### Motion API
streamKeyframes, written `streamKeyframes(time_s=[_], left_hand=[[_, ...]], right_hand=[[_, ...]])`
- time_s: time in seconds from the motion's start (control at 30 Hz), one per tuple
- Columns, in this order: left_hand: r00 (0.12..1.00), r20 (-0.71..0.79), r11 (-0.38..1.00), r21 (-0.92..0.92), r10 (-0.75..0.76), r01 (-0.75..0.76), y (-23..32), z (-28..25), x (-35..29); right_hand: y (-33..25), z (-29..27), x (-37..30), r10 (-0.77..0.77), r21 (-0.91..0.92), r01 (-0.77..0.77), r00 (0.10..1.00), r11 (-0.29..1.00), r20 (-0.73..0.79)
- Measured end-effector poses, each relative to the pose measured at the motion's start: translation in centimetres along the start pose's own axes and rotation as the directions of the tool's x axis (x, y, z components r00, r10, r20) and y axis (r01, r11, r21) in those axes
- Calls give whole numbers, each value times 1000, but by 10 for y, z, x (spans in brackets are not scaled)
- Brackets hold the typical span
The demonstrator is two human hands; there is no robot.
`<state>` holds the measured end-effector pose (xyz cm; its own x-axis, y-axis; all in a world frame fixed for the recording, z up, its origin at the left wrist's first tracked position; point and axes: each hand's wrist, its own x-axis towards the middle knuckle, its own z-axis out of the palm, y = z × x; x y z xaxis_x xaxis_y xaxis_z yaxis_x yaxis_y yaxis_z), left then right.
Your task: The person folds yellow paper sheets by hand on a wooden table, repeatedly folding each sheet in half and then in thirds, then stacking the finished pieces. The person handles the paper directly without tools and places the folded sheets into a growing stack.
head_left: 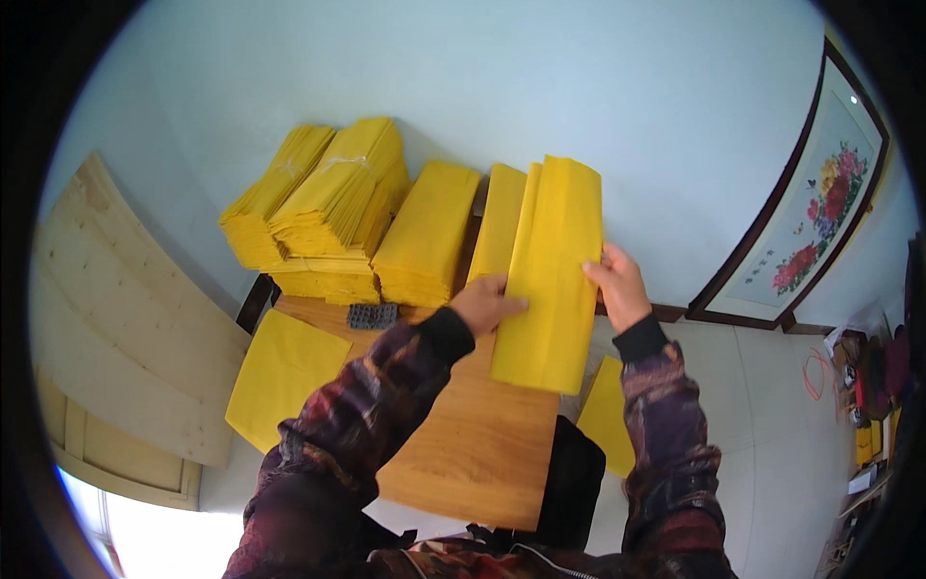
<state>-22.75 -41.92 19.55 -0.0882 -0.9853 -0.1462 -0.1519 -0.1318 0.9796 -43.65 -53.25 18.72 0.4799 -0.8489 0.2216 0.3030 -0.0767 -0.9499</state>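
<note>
Both my hands hold a folded yellow sheet [552, 280] above the right side of the wooden table. My left hand [487, 304] grips its left edge, thumb lying on the front. On the opposite edge, my right hand [620, 283] pinches it between thumb and fingers. Whether the sheet is paper or cloth I cannot tell. Just behind it and to the left stands a lower stack of folded yellow sheets [498, 217], partly hidden. Another yellow stack [427, 232] is left of that one. A dark grey textured block [372, 317] lies left of my left hand.
Tied yellow bundles [338, 188] are piled at the table's back left. Yellow sheets hang or lie beside the table [463, 454] on the left [285, 376] and right [608, 415]. Wooden boards [125, 318] lean at left; a framed flower picture [810, 212] leans at right.
</note>
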Motion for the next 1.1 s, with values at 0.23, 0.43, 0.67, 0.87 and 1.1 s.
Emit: streamKeyframes(time_s=[0.23,0.43,0.67,0.87,1.1], left_hand=[[979,-162,989,-91,-126,113,12,-61,103],[959,-241,989,-46,-148,141,-6,-83,134],[940,-326,991,45,-104,125,-25,-81,141],[884,-461,961,270,78,57,-46,-83,146],[832,-527,908,412,173,73,-65,-89,153]], right_hand=[[40,-1,143,190,-152,-189,982,970,-9],[91,-1,184,206,-212,-218,976,953,-77],[107,-2,182,122,-428,-127,992,895,-38],[109,0,171,89,-570,-84,996,817,-20],[119,0,130,84,-491,-114,993,863,-82]])
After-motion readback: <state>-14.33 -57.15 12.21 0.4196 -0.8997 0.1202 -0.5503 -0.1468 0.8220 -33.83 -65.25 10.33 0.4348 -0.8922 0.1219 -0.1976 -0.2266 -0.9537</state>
